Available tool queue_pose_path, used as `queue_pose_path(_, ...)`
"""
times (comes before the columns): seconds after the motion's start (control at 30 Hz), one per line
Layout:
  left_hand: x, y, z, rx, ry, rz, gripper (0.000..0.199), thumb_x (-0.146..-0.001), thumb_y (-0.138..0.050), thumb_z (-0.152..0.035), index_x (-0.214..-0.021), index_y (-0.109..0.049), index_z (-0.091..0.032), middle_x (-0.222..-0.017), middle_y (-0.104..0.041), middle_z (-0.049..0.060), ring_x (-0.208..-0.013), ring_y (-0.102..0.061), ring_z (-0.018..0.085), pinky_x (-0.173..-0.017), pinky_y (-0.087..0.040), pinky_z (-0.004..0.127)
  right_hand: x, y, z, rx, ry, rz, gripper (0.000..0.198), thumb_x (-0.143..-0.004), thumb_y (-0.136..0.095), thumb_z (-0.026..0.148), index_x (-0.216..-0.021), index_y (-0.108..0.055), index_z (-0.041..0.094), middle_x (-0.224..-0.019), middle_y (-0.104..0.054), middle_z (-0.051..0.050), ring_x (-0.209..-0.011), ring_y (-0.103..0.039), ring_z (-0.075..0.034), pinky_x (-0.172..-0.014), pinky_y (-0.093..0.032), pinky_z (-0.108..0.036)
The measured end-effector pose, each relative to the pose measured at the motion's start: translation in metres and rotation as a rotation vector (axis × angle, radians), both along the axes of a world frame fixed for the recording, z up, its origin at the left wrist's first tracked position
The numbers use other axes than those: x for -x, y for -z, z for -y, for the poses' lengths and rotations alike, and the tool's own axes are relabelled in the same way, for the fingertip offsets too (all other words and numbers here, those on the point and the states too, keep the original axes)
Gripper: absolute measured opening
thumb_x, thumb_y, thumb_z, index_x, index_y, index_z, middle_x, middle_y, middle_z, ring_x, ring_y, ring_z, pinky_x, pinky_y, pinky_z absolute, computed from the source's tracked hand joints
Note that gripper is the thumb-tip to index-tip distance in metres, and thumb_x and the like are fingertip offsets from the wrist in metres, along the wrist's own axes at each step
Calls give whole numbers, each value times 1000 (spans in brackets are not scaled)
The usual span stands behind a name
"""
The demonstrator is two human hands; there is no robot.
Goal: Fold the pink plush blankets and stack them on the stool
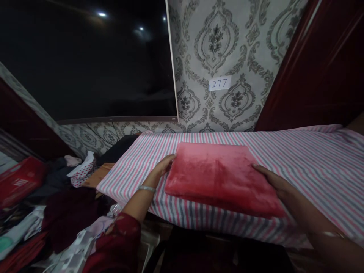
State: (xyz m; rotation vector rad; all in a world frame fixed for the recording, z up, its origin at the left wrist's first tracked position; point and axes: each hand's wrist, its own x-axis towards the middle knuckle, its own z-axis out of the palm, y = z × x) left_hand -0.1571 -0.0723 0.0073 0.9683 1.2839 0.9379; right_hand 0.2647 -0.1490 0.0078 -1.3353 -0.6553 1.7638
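A folded red plush blanket point(216, 178) lies flat on the striped cloth point(307, 155) that covers a table. Its pile looks paler toward the far edge and deeper red near me. My left hand point(164, 165) grips the blanket's left side, fingers at its far left corner. On the opposite side, my right hand point(273, 180) has its fingers against the right edge; part of the thumb side is hidden. The blanket sits between both hands, close to the table's front edge.
A large dark television point(93, 64) hangs on the patterned wall, beside a paper label point(220, 83) reading 277. Clothes point(71, 212) and a red box point(21, 180) are piled at the left. A wooden board point(99, 174) pokes out by the table's left end.
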Motion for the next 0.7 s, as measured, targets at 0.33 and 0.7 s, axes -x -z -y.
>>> queue_pose_path(0.33, -24, -11, -88, 2, -122, -233, 32, -80, -76, -45, -83, -72, -13, -48, -59, 0, -49, -59, 18, -47, -43, 26, -2, -2, -70, 81, 76, 173, 46, -103, -43, 46, -117, -71, 12, -82, -78, -15, -73, -76, -27, -74, -64, -39)
queue_pose_path(0.7, -34, -9, -90, -82, -106, -182, 44, -87, -67, -58, -90, -76, -15, -77, -76, 10, -73, -73, 25, -72, -59, 34, 2, 2, -103, -96, 107, 420, 43, -98, -54, 50, -109, -73, 13, -86, -77, -15, -79, -75, -26, -72, -63, -36)
